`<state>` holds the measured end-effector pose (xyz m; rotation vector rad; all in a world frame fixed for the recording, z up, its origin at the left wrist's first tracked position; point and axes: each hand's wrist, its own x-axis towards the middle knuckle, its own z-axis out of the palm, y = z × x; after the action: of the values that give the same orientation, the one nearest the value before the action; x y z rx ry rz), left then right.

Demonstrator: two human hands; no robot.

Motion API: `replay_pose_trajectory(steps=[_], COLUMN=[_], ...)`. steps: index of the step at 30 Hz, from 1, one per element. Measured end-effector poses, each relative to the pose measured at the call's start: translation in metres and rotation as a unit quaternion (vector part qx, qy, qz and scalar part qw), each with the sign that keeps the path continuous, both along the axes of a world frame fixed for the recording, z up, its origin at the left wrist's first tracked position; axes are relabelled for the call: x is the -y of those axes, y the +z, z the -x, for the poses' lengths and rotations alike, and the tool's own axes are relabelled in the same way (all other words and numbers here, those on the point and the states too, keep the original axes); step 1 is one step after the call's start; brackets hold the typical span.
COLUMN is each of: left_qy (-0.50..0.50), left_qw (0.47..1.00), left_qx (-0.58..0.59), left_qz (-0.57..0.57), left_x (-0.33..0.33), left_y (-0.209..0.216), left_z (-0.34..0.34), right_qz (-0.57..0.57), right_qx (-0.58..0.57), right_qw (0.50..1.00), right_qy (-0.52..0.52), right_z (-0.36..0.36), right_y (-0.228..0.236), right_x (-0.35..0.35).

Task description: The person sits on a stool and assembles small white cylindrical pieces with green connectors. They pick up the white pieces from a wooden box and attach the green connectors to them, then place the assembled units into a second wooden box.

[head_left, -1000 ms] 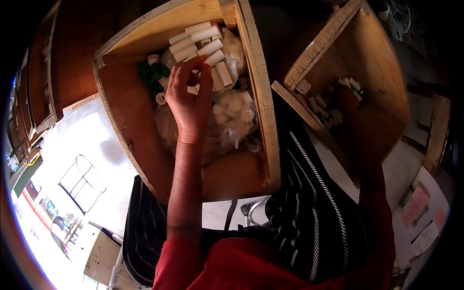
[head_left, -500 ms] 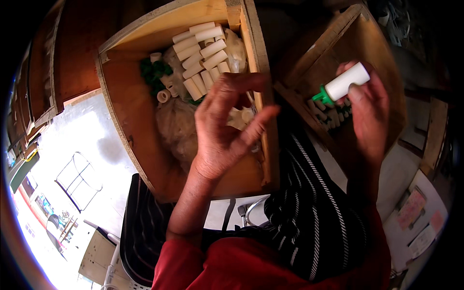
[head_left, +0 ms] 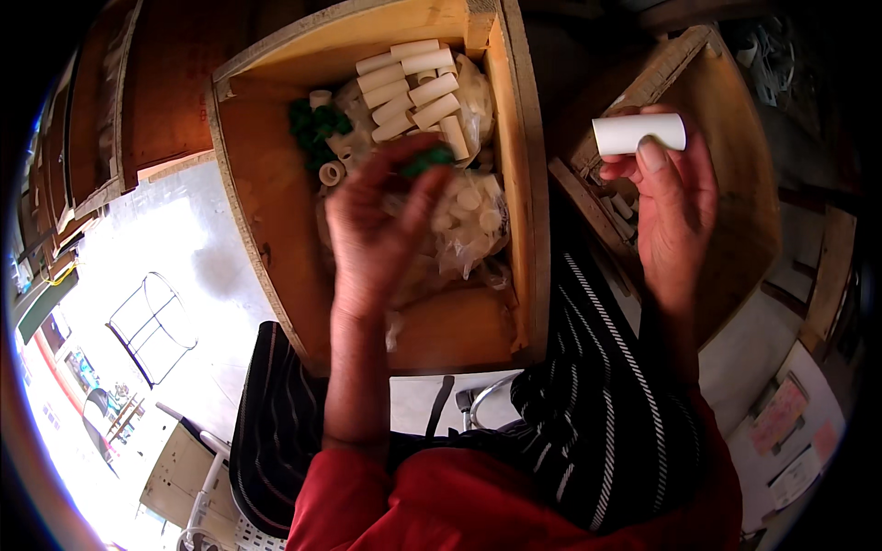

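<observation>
My right hand (head_left: 675, 193) grips a short white tube (head_left: 638, 135) between thumb and fingers, over the right wooden box. The tube lies nearly level, and no green part shows on it. My left hand (head_left: 372, 220) is blurred over the larger wooden box (head_left: 243, 220), its thumb and fingers closed on a small green plastic piece (head_left: 427, 163). Beyond that hand several white tubes (head_left: 432, 89) lie in rows. Left of them sits a pile of green plastic pieces (head_left: 312, 129), with short white rings (head_left: 332, 173) close by.
A clear plastic bag (head_left: 473, 243) with pale round parts lies in the larger box. The second wooden box (head_left: 735, 211) stands at the right with some tubes (head_left: 623, 207) inside. A wire frame (head_left: 152, 326) stands on the floor at the left.
My left hand has moved left and now holds a green piece. In my right hand, the tube, earlier tilted with a green piece at its end, now lies level without visible green.
</observation>
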<state>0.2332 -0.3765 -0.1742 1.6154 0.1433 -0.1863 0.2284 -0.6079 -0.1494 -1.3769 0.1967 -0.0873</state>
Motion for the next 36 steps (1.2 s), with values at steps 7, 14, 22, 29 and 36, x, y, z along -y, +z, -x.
replay_pose_trajectory(steps=[7,14,22,29,36], left_qy=[0.032,-0.133,-0.093,-0.033,-0.032], left_qw=[0.924,0.974,0.958,0.902,0.883], left_qx=[0.094,0.126,0.162,0.191,0.180], left_qz=[-0.369,-0.131,-0.217,-0.386,-0.433], left_x=[-0.048,0.023,0.022,-0.014,-0.015], left_y=[-0.013,0.010,-0.006,-0.077,-0.102], left_z=[-0.018,0.001,-0.014,-0.068,-0.083], right_qz=[-0.021,0.019,0.043,0.145,0.409], right_qx=[-0.031,-0.026,-0.029,-0.098,-0.192], right_qw=[0.997,0.992,0.992,0.985,0.874], right_qy=[0.068,0.125,0.116,0.002,0.179], right_z=[0.004,0.010,0.009,0.013,0.038], right_y=[-0.006,-0.019,-0.011,-0.028,-0.125], right_x=[-0.015,-0.027,-0.016,0.043,0.133])
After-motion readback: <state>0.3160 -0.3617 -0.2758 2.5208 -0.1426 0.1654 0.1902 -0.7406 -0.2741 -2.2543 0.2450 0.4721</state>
